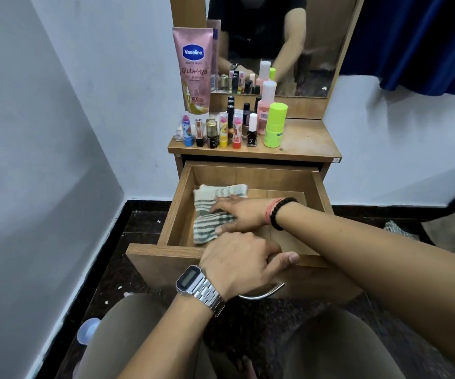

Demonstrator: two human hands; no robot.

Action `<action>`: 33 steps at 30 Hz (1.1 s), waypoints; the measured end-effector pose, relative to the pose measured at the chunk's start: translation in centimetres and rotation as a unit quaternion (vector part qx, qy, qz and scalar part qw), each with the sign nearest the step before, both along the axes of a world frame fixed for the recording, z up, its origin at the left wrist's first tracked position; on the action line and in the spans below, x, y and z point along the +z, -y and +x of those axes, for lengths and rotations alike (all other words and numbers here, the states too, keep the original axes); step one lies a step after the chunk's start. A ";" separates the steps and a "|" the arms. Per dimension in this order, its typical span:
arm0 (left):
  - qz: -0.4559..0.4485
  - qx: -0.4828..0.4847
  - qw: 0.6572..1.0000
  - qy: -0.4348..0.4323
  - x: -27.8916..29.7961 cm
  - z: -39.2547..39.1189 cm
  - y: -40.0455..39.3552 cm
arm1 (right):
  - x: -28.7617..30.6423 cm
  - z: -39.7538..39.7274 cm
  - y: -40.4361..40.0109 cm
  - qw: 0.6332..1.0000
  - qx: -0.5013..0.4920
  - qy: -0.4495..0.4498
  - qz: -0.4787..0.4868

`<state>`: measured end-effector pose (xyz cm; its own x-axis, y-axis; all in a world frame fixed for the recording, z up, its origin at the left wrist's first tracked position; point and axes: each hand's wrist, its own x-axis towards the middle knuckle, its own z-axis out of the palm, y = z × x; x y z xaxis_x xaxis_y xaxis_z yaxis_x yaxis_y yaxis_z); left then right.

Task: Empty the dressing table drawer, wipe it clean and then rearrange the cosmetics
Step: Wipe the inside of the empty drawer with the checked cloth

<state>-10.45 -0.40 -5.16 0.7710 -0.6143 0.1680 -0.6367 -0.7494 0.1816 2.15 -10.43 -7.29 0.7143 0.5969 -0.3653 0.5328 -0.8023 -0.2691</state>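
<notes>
a: drawer (251, 173) is pulled out and emptied. cloth (215, 212) sits at its left inside, right hand (237, 214) pressing it flat with fingers spread. left hand (240, 258) curls over the drawer front edge.
b: cosmetics?
a: bottles (229, 127) stand on the tabletop above the drawer, left side.
b: risks?
a: a hard push could jolt the drawer and topple them. the right back corner may get missed.
b: blind spots?
a: the handle is mostly behind the left wrist, and the cloth hides the floor under it.

a home bedroom corner. a small wooden dressing table (303, 144) with a mirror (275, 45) stands against a white wall, cosmetics (229, 127) lined on top. a blue curtain (418, 42) hangs at the right.
</notes>
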 end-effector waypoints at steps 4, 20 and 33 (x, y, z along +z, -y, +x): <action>-0.001 0.001 1.000 0.000 0.1 0.0 0.0 | 0.3 -0.9 -1.1 0.998 0.010 -0.044 0.051; 0.008 -0.003 1.000 -0.019 0.6 -0.1 0.0 | -0.6 -2.0 4.3 0.987 -0.107 0.033 -0.116; -0.010 -0.010 1.000 -0.022 0.1 0.2 0.1 | 0.4 -2.7 1.4 0.999 -0.041 -0.004 0.000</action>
